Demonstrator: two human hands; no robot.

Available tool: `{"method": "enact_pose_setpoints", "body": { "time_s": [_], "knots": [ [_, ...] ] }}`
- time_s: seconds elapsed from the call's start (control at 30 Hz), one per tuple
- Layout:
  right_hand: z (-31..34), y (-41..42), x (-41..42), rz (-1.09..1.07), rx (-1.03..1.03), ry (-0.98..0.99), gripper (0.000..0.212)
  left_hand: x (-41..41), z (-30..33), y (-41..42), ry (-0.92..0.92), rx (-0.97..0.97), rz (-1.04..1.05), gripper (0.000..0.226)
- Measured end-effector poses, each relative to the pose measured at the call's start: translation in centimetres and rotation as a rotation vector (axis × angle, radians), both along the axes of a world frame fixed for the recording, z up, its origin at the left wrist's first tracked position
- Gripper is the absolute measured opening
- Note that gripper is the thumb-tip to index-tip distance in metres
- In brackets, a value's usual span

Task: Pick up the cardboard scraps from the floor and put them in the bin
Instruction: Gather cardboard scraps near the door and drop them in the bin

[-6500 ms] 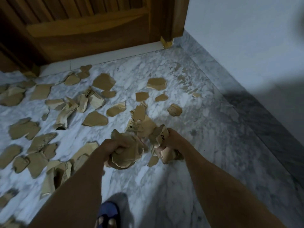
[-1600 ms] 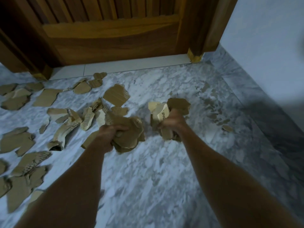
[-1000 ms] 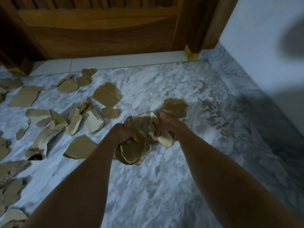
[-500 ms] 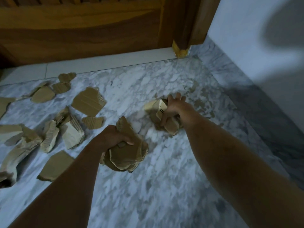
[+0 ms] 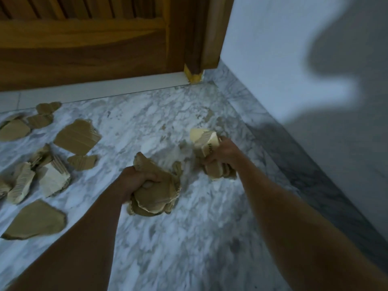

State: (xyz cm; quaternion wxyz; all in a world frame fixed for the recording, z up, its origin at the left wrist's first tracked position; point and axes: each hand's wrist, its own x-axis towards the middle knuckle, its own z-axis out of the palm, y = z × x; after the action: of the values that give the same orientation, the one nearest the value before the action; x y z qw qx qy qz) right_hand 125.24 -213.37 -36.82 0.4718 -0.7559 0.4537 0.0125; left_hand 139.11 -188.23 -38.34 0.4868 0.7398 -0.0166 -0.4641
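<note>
Head view: my left hand point(image 5: 136, 181) grips a wad of scraps point(image 5: 155, 198), and my right hand point(image 5: 224, 152) clutches its own bundle point(image 5: 206, 143). A second ago the two fists were pressed together; now they are apart, the right reaching toward the wall point(image 5: 294, 59). More scraps lie on the floor point(image 5: 189, 238) to the left, such as one large piece point(image 5: 76, 136). No bin shows, so I judge both handfuls must soon be carried off.

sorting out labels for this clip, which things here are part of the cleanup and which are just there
Part of the job:
- left hand gripping a wad of cardboard scraps
- right hand gripping a second bundle
- loose scraps on the floor

Just there:
- wooden door
- white wall
- marble floor

No bin is in view.
</note>
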Motion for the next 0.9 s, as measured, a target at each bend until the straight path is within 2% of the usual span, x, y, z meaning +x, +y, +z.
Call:
{"method": "enact_pose_setpoints", "body": {
  "time_s": [0.13,0.27,0.37,0.53,0.63,0.77,0.83,0.9],
  "knots": [
    [0.6,-2.8,-5.6,0.068,-0.096,0.282,0.098,-2.0,0.3,-1.8,0.009,-0.033,0.002,0.034],
    [-0.9,-2.5,-7.8,0.068,-0.049,0.310,0.093,-3.7,-0.2,-2.7,0.007,-0.061,-0.024,0.034],
    [-1.5,-2.0,-7.4,0.076,-0.114,0.355,0.095,-4.3,-0.6,-2.4,0.018,-0.067,-0.016,0.032],
    [-1.8,-1.4,-6.9,0.087,-0.232,0.434,0.087,-4.4,-0.8,-0.9,0.051,-0.077,0.046,0.045],
    [-1.4,-0.9,-6.4,0.103,-0.210,0.385,0.078,-3.7,-0.6,0.5,0.061,-0.056,0.087,0.047],
    [-0.6,2.3,-4.2,0.084,-0.006,0.046,0.073,-2.0,-0.3,3.5,0.043,-0.056,0.157,0.052],
    [-0.2,4.7,-1.8,0.162,0.087,-0.070,0.074,-0.9,0.2,5.6,0.025,-0.060,0.183,0.052],
    [-0.5,7.1,1.0,0.252,0.148,-0.072,0.080,0.4,0.9,8.2,-0.009,-0.031,0.235,0.053]
  ]
}}
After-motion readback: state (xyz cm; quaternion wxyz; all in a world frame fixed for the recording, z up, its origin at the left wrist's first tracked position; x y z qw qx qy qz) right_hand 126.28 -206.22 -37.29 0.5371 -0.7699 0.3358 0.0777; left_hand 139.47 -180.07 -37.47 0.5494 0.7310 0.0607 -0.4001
